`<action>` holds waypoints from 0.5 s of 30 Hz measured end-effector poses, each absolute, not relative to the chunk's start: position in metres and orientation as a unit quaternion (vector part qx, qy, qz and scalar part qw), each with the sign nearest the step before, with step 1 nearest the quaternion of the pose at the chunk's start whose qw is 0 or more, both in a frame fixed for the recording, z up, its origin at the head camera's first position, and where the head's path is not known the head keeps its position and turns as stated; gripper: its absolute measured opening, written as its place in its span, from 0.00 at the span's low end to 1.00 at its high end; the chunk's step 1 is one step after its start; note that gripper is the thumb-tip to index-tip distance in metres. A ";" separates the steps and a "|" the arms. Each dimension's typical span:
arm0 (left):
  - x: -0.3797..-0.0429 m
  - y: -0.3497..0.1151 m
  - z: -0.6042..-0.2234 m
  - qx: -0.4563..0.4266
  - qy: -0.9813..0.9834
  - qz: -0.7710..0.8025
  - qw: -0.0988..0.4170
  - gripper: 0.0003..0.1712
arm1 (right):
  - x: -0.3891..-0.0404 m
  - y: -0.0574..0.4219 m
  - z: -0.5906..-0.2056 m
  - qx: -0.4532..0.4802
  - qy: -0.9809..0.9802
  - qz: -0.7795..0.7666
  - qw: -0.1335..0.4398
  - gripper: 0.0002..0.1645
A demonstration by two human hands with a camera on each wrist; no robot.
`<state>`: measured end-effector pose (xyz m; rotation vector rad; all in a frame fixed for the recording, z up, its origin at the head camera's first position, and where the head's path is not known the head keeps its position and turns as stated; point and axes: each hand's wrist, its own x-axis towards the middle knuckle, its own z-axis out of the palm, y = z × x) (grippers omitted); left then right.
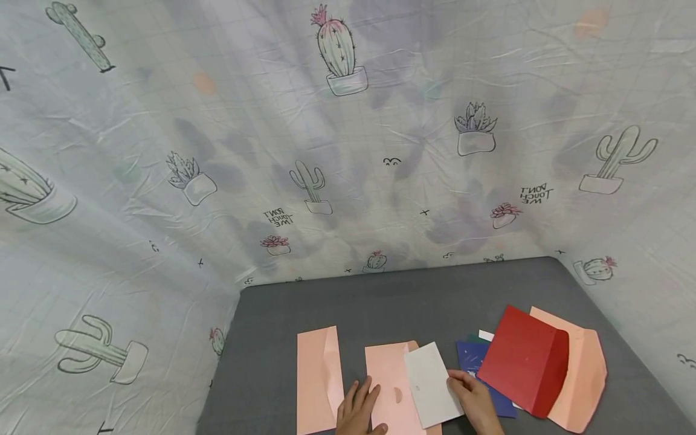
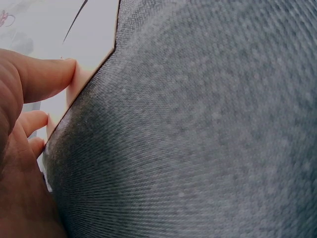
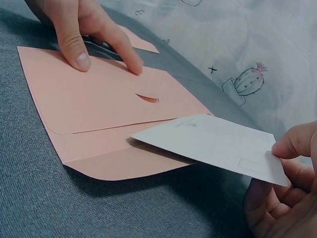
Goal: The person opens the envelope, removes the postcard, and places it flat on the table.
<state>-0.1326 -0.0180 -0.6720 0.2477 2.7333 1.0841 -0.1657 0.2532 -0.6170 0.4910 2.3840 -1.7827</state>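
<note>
The right hand (image 1: pixel 475 401) is pinching a white rectangular paper card (image 1: pixel 432 383) above the unfolded flap of a pink paper envelope (image 1: pixel 385 374); the left hand (image 1: pixel 359 412), thumb and fingers spread, is touching that envelope. A red paper envelope (image 1: pixel 519 356) is lying farther right.

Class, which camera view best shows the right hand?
The right wrist view: up close, the right hand pinches the white card from both faces. The head view shows that hand smaller, from above; the left wrist view, not at all.
</note>
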 end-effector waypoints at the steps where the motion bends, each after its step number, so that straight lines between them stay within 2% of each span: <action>1: -0.133 -0.018 -0.672 0.083 0.922 0.365 0.095 0.41 | -0.165 0.254 -0.617 0.161 0.788 -0.591 0.060 0.21; 15: -0.134 -0.019 -0.676 0.088 0.921 0.367 0.098 0.40 | -0.164 0.260 -0.622 0.160 0.786 -0.596 0.043 0.21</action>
